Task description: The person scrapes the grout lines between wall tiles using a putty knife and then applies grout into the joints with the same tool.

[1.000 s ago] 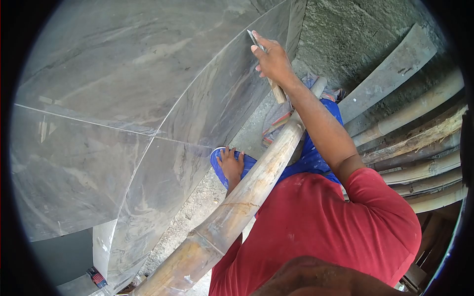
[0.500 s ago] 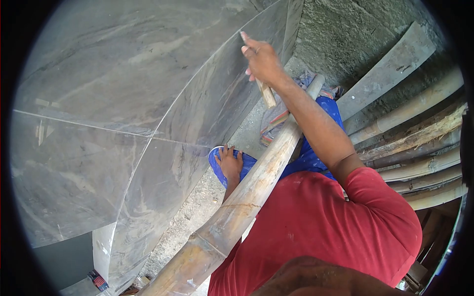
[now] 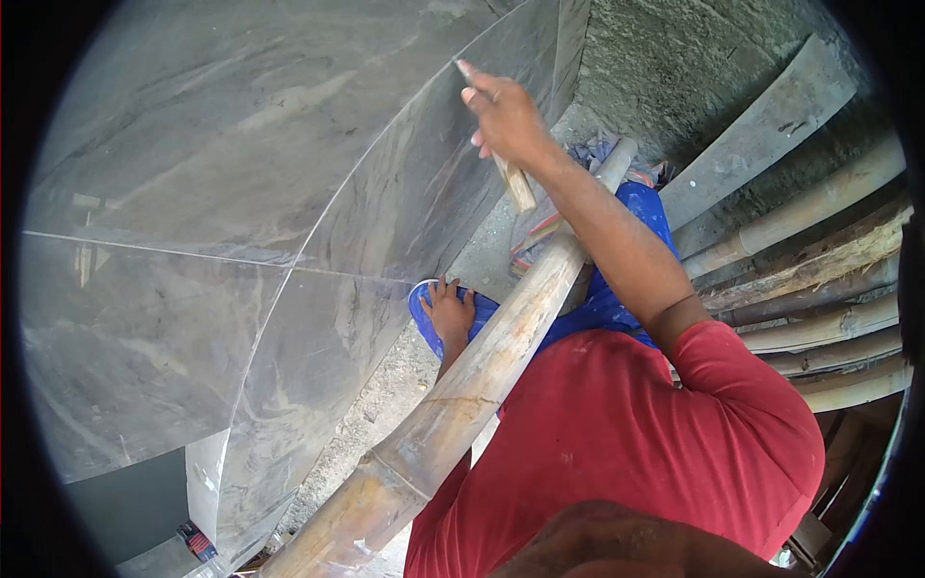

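A: Where is the tool, and how firm is your hold?
B: Your right hand (image 3: 511, 125) is closed around the wooden-handled tool (image 3: 516, 185), forefinger laid toward its tip. The tip appears to meet the pale corner seam (image 3: 337, 193), where the top slab (image 3: 212, 144) joins the side slab (image 3: 385, 222). Your left hand (image 3: 448, 313) grips nothing; it rests spread on the blue cloth (image 3: 486, 306) over your leg.
A: What could go wrong for you?
B: If your wrist tilts or you press too hard, the tip could skid off the seam and mark a slab, or perhaps chip the edge. Your arm is well stretched out, which likely costs you control. The bamboo pole (image 3: 453, 409) slants close in front of you, so a forearm could knock it.
A: What differs from a second ago?
B: Your right hand and the tip sit slightly farther left in view, a little nearer the cross seam (image 3: 173, 249). Some of that may be your head, since the seams have shifted too. Less of the tool's tip end shows past your fingers. Your left hand rests on the same spot.
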The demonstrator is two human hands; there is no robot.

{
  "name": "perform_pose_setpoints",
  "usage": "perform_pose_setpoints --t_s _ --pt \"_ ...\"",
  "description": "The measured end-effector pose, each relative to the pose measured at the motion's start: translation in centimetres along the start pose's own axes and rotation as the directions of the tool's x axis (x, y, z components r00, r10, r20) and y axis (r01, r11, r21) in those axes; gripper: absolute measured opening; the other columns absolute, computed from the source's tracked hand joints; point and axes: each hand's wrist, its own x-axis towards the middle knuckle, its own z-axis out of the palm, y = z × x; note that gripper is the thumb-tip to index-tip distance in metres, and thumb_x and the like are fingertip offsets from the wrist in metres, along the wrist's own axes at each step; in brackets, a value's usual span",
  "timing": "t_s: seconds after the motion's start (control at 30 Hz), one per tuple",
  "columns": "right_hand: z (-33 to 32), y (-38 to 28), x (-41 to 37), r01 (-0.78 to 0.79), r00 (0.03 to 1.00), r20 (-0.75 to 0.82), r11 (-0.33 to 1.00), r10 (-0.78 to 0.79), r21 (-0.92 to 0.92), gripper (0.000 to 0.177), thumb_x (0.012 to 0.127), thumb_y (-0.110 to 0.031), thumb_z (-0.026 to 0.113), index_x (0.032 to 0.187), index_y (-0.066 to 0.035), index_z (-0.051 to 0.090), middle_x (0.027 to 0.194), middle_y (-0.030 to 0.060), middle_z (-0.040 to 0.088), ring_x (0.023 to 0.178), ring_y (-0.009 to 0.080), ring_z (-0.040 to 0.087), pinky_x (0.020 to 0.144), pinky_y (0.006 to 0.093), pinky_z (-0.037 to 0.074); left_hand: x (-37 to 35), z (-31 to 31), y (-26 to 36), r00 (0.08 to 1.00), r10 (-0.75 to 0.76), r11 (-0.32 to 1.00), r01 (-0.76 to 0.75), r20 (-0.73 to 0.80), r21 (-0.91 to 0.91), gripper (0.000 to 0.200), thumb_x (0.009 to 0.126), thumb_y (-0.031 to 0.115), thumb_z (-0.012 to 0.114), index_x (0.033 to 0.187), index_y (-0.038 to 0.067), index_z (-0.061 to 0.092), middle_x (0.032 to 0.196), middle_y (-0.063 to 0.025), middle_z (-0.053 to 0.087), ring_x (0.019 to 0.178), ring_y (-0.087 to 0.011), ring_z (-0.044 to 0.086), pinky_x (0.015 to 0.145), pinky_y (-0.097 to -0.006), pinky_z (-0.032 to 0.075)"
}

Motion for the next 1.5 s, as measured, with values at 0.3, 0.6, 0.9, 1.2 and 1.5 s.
perform_pose_setpoints --t_s 0.3,0.6,0.9,1.2,1.5 --pt "-0.2 0.1 0.1 -0.061 0.998 -0.002 0.998 0.061 0.019 0.044 0.105 -0.017 0.054 0.148 -0.011 0.053 0.12 0.0165 0.057 0.062 0.0153 0.064 0.055 0.0313 0.058 0.0 -0.2 0.1 1.0 0.0 1.0 0.0 0.021 -0.003 0.045 0.092 0.039 0.068 0.132 0.016 0.067 0.154 -0.0095 0.049 0.149 -0.0332 0.034 0.122 -0.0599 0.015" --pt "2.6 0.3 -0.9 -0.036 0.996 -0.072 0.993 0.044 0.111 0.044 0.105 -0.017 0.05 0.149 -0.012 0.052 0.131 0.0161 0.049 0.069 0.0154 0.065 0.055 0.0311 0.06 -0.3 0.2 -0.3 1.0 0.003 1.0 -0.003 -0.006 -0.012 0.045 0.092 0.038 0.067 0.132 0.016 0.067 0.155 -0.0089 0.048 0.149 -0.0334 0.034 0.122 -0.0594 0.016" --pt "4.2 0.6 -1.4 -0.007 0.991 -0.131 0.985 0.03 0.175 0.046 0.105 -0.015 0.049 0.15 -0.009 0.049 0.136 0.0159 0.044 0.07 0.0148 0.062 0.054 0.0288 0.058 0.1 0.4 -0.6 0.999 0.013 0.999 -0.014 -0.035 -0.039 0.045 0.092 0.036 0.068 0.131 0.016 0.067 0.155 -0.0099 0.048 0.149 -0.0336 0.034 0.122 -0.0594 0.016" --pt "5.3 3.5 -0.8 0.104 0.983 -0.145 0.993 -0.11 -0.048 0.045 0.104 -0.014 0.051 0.149 -0.011 0.051 0.141 0.0169 0.041 0.093 0.0226 0.066 0.074 0.0304 0.06 0.2 0.3 -0.4 0.999 0.004 0.998 -0.007 -0.048 -0.07 0.045 0.091 0.035 0.069 0.132 0.015 0.067 0.155 -0.011 0.048 0.149 -0.0346 0.034 0.122 -0.0577 0.016" --pt "5.2 2.8 -1.7 0.061 0.987 -0.151 0.994 -0.046 0.096 0.043 0.102 -0.013 0.056 0.145 -0.013 0.056 0.137 0.0157 0.043 0.081 0.0163 0.065 0.059 0.0292 0.06 0.1 -5.1 -0.8 0.649 0.181 0.929 -0.36 -0.739 -0.089 0.037 0.093 0.019 0.067 0.129 0.009 0.065 0.152 -0.0242 0.046 0.144 -0.0451 0.038 0.117 -0.0615 0.027"
